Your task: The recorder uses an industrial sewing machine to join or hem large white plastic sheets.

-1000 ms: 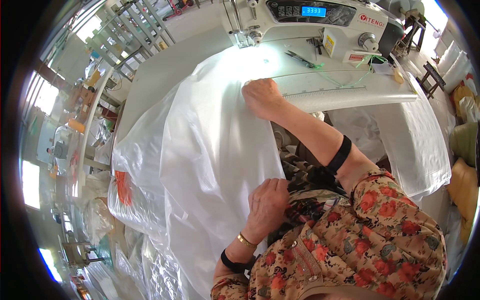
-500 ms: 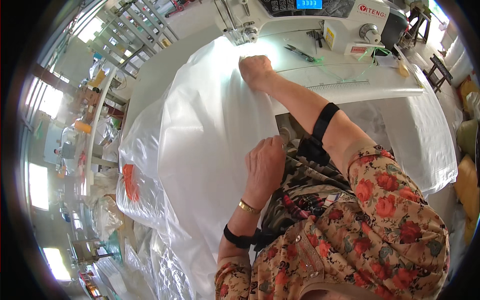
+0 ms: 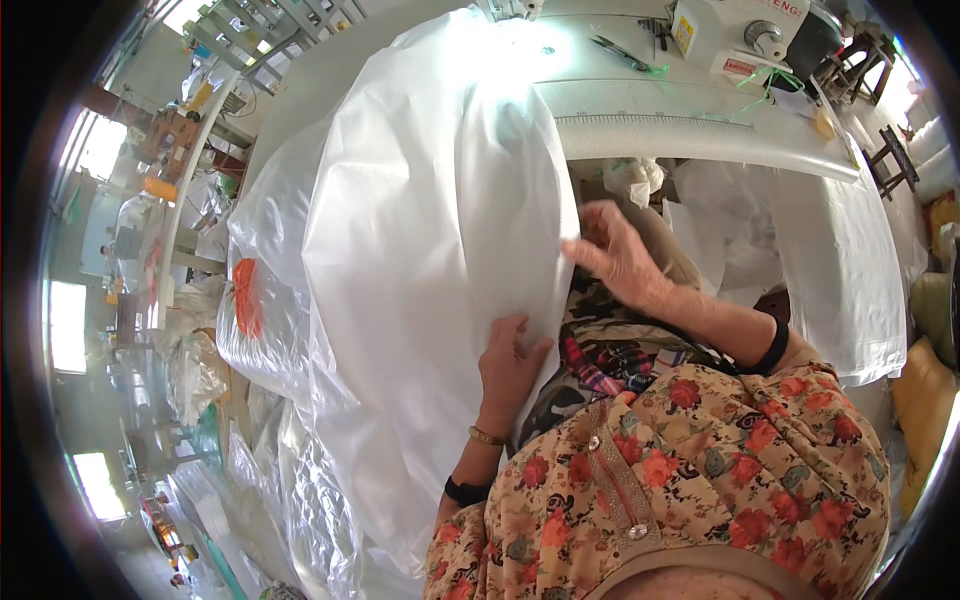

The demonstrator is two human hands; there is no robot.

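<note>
A large white plastic-like sheet point(image 3: 400, 220) runs from under the bright light of the sewing machine point(image 3: 515, 12) down over the table and my lap. Against its lower right part rests my left hand point(image 3: 512, 368), with thumb and fingers apart. My right hand point(image 3: 625, 262) hovers by the sheet's right edge, its thumb at or very near that edge and its fingers loosely bent apart. Neither hand shows a grip on the sheet. The glare hides where the sheet meets the needle area.
Snips point(image 3: 622, 53) and green thread point(image 3: 770, 85) lie on the table, right of the light. A ruler scale point(image 3: 650, 120) runs along its front. More white sheeting point(image 3: 835, 260) hangs at the right. Clear plastic with an orange-red patch point(image 3: 246, 300) bulges at the left.
My right hand has come back from the needle area to the sheet's near right edge and opened. My left hand has moved lower and loosened. The view has shifted, with the machine higher.
</note>
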